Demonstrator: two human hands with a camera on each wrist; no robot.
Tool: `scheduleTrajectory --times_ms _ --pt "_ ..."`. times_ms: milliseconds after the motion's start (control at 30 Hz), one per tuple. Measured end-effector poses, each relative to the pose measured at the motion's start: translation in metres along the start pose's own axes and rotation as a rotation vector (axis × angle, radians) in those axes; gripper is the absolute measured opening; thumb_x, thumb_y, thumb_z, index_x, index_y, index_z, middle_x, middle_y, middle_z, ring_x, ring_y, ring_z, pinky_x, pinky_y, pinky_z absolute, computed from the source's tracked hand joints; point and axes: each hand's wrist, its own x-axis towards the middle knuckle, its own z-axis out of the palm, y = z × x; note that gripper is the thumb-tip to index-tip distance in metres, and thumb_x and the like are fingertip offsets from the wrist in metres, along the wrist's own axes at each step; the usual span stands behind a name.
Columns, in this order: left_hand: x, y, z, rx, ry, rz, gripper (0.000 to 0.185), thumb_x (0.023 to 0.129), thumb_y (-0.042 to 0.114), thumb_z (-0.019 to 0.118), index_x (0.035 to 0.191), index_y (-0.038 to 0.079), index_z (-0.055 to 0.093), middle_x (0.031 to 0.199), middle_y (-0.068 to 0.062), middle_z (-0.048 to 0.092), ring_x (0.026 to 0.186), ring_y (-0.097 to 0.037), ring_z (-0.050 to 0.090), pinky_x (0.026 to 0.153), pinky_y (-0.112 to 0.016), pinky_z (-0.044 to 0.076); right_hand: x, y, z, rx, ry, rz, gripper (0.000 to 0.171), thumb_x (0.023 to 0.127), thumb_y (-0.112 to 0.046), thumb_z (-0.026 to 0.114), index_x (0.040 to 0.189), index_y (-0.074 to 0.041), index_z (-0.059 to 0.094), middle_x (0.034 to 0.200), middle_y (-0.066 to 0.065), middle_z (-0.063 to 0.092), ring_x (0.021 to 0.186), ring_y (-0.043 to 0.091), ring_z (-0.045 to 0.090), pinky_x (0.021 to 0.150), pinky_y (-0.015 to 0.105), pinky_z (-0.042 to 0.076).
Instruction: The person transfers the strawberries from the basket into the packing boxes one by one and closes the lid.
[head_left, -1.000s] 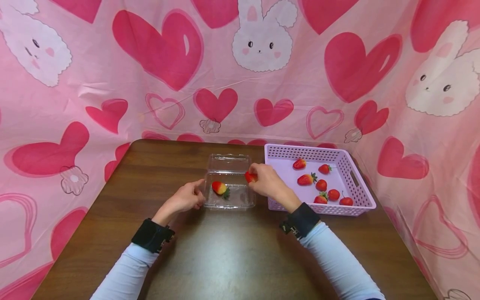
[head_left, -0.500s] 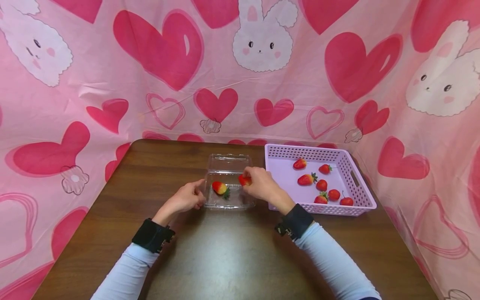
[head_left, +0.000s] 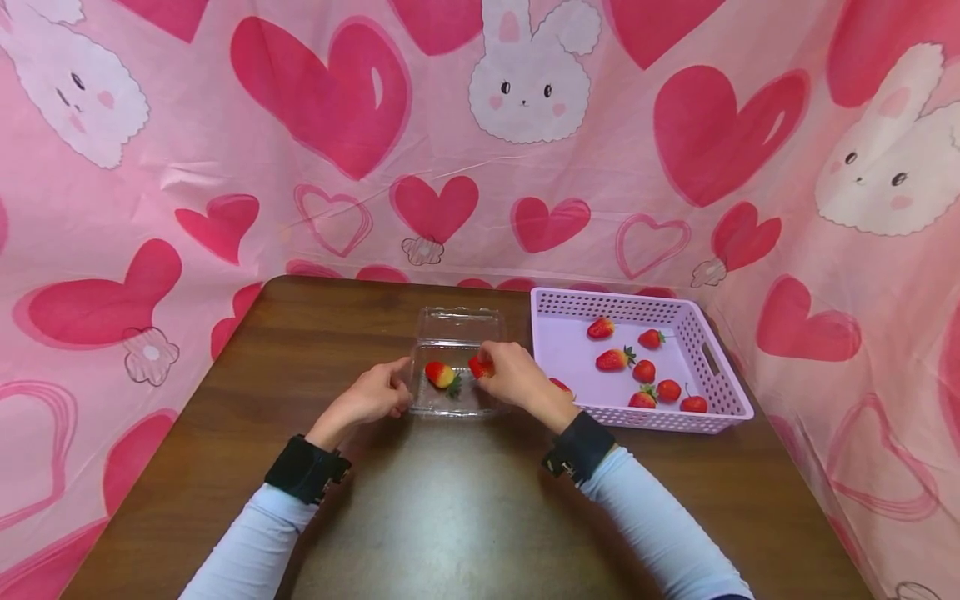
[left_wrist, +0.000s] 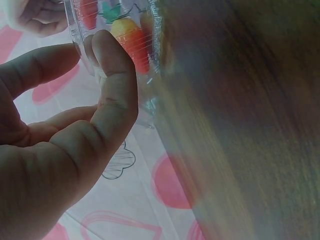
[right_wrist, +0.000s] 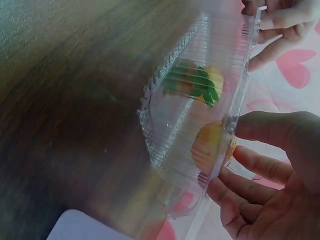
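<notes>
Strawberry [head_left: 477, 367] is pinched in the fingertips of the right hand [head_left: 513, 379], just over the open clear plastic clamshell box [head_left: 454, 398] on the brown table [head_left: 450, 517]. One more strawberry with yellow tip [head_left: 441, 375] already lies inside. The left hand [head_left: 372, 397] pinches the left rim of the box between thumb and fingers. I judge the fruit soft and easy to bruise, so a light hold on its sides is best; the box looks thin, light and slippery. More strawberries lie in the lilac basket [head_left: 720, 367]. I can read no label or writing.
</notes>
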Motion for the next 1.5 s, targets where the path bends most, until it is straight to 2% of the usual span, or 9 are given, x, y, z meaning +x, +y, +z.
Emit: scheduleTrajectory --times_ms 100,300,600,767,933,1067,1333,1500 --pt "0.000 0.000 0.000 0.001 -0.001 -0.004 0.073 0.099 0.000 0.063 0.163 -0.004 0.029 0.089 -0.013 0.059 0.077 -0.027 0.063 0.080 -0.041 0.061 0.000 -0.001 0.004 0.013 -0.024 0.020 0.028 0.088 -0.013 0.084 0.112 -0.005 0.071 0.097 0.009 0.073 0.082 0.024 0.065 0.080 0.038 0.061" --pt "-0.001 0.000 0.000 0.004 -0.001 -0.003 0.073 0.099 0.001 0.063 0.163 -0.004 0.029 0.087 -0.013 0.059 0.076 -0.027 0.062 0.080 -0.041 0.061 0.002 -0.003 0.010 -0.034 -0.037 0.018 0.031 0.088 -0.016 0.083 0.116 -0.005 0.072 0.100 0.009 0.074 0.082 0.024 0.067 0.079 0.040 0.061" --pt "0.000 0.000 0.001 0.002 0.002 -0.009 0.073 0.099 0.001 0.064 0.163 -0.004 0.029 0.088 -0.013 0.059 0.077 -0.026 0.061 0.079 -0.039 0.061 0.006 -0.002 0.019 -0.095 -0.007 0.005 0.025 0.086 -0.015 0.086 0.106 -0.006 0.074 0.086 0.006 0.070 0.082 0.025 0.061 0.071 0.037 0.056" --pt "0.000 0.000 0.001 0.003 0.004 -0.004 0.073 0.098 0.001 0.063 0.163 -0.004 0.030 0.087 -0.013 0.059 0.078 -0.027 0.061 0.078 -0.038 0.061 0.009 -0.002 0.023 -0.124 -0.017 0.033 0.028 0.087 -0.017 0.087 0.110 -0.007 0.075 0.088 0.005 0.069 0.086 0.027 0.060 0.074 0.038 0.054" --pt "-0.001 0.000 0.001 0.013 0.005 0.006 0.073 0.098 0.001 0.063 0.162 -0.005 0.030 0.087 -0.013 0.060 0.077 -0.027 0.061 0.080 -0.043 0.061 0.010 -0.001 0.026 -0.146 -0.022 0.018 0.030 0.088 -0.020 0.086 0.113 -0.007 0.076 0.091 0.005 0.071 0.087 0.027 0.062 0.077 0.039 0.054" --pt "0.000 0.001 0.002 0.019 0.004 0.006 0.072 0.099 0.001 0.064 0.162 -0.005 0.030 0.087 -0.013 0.060 0.076 -0.027 0.061 0.079 -0.041 0.061 0.008 -0.001 0.023 -0.132 -0.014 0.012 0.029 0.087 -0.021 0.086 0.112 -0.007 0.076 0.093 0.006 0.072 0.085 0.026 0.063 0.074 0.038 0.056" --pt "-0.001 0.001 0.000 0.019 0.006 0.009 0.072 0.099 0.001 0.063 0.162 -0.005 0.030 0.087 -0.013 0.060 0.077 -0.027 0.061 0.079 -0.040 0.061 0.003 -0.004 0.013 -0.158 -0.051 -0.008 0.035 0.079 -0.012 0.086 0.113 -0.007 0.077 0.103 0.010 0.073 0.098 0.030 0.061 0.083 0.042 0.055" --pt "0.000 -0.001 0.001 0.019 0.007 0.004 0.072 0.099 0.001 0.063 0.162 -0.005 0.030 0.089 -0.013 0.060 0.077 -0.026 0.062 0.079 -0.039 0.061 0.003 -0.004 0.016 -0.169 -0.061 -0.005 0.033 0.080 -0.009 0.086 0.112 -0.007 0.077 0.102 0.010 0.072 0.099 0.030 0.060 0.086 0.043 0.054"
